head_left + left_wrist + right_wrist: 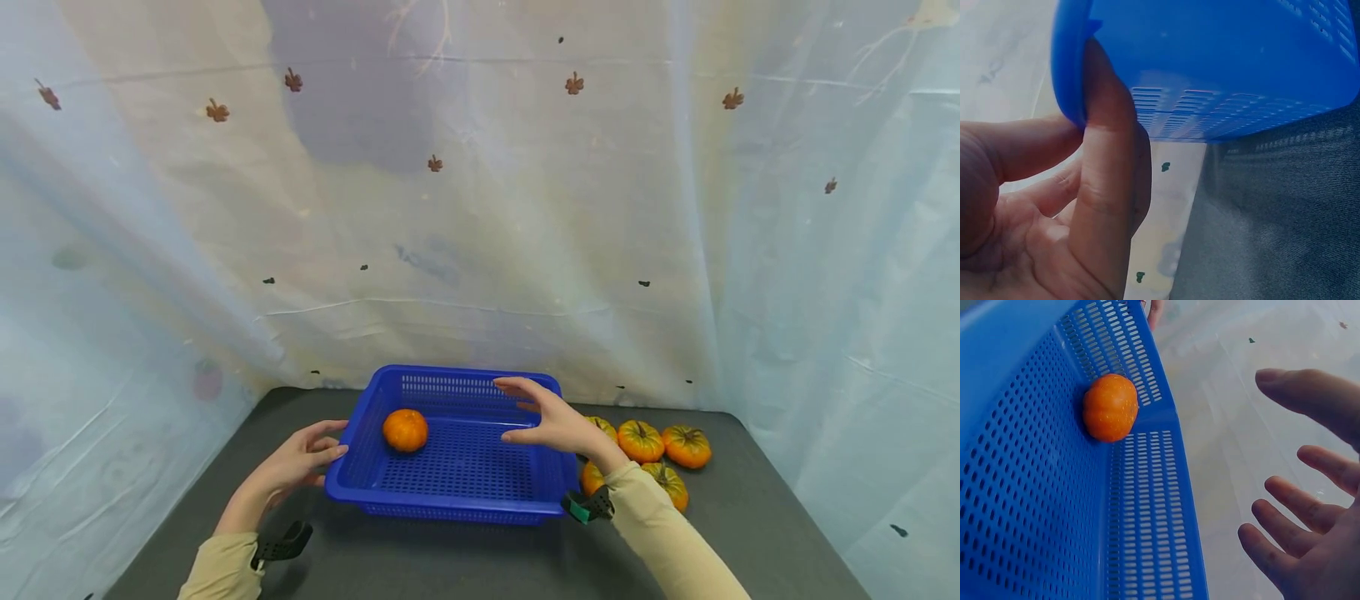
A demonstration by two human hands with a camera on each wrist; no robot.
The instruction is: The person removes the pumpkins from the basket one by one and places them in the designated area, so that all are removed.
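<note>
A blue plastic basket [450, 502] with slotted sides stands on the dark table. One small orange pumpkin [405, 430] lies inside it, toward the left end. At the basket's left end, my left hand [288, 461] pinches the rim between thumb and fingers; the left wrist view shows the fingers [1107, 150] beneath the blue edge. My right hand [555, 421] hovers over the basket's right part, holding nothing. Its thumb and fingers are spread apart in the right wrist view, where the same pumpkin [1110, 407] sits against the basket wall.
Several orange-and-green pumpkins [686, 447] lie on the table [750, 517] to the right of the basket, some partly hidden behind my right arm. A pale plastic sheet [480, 275] with leaf marks hangs behind the table and along both sides.
</note>
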